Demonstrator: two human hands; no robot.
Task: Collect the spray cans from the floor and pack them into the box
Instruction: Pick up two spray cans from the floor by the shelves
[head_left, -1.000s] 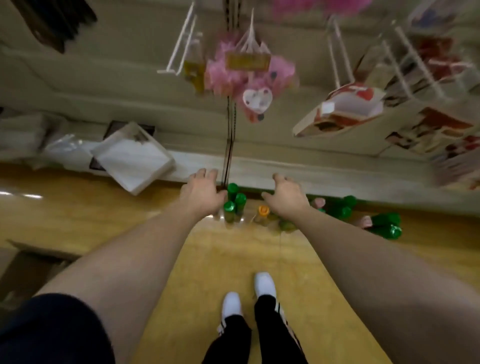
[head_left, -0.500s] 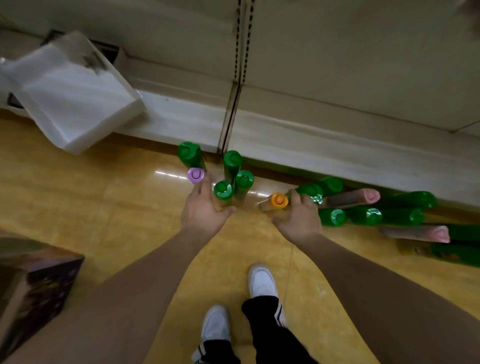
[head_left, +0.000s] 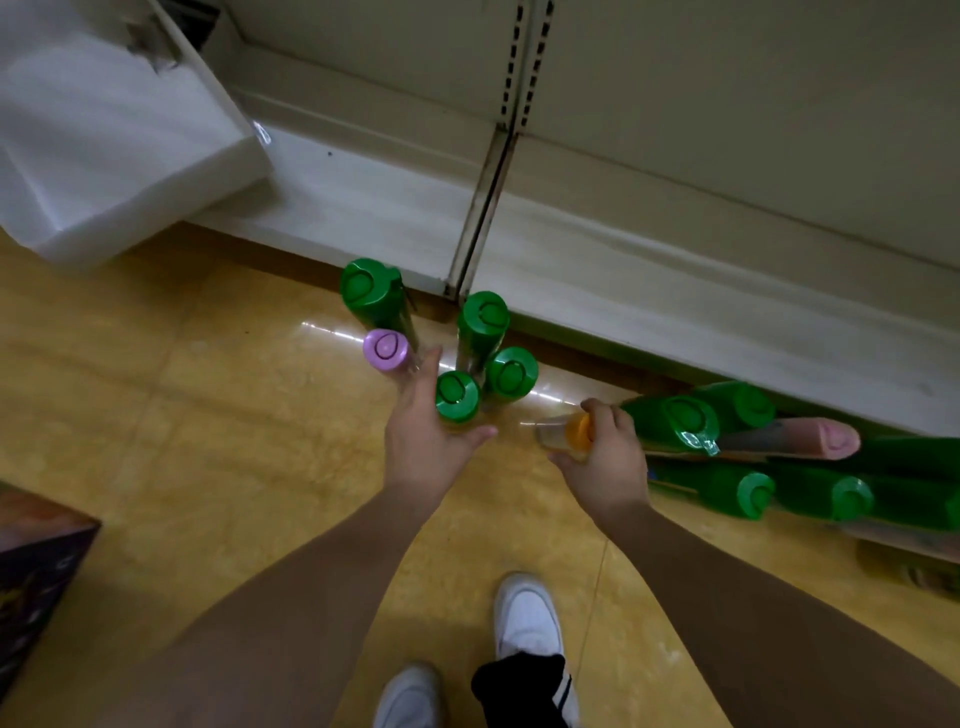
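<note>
Glossy yellow tile floor (head_left: 208, 426), beige shelf base (head_left: 675, 280); left hand (head_left: 423, 447) grasps green-capped can (head_left: 457, 397), right hand (head_left: 610, 467) orange-capped can (head_left: 571, 431).

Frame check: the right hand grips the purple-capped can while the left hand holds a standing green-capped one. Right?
No. In the head view the right hand grips the orange-capped can; the purple-capped can stands on the floor. The left hand does hold a green-capped can.

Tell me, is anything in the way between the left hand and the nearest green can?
Nothing visible. The left hand holds that green-capped can, thumb one side, fingers the other. Another green can stands close behind it.
</note>
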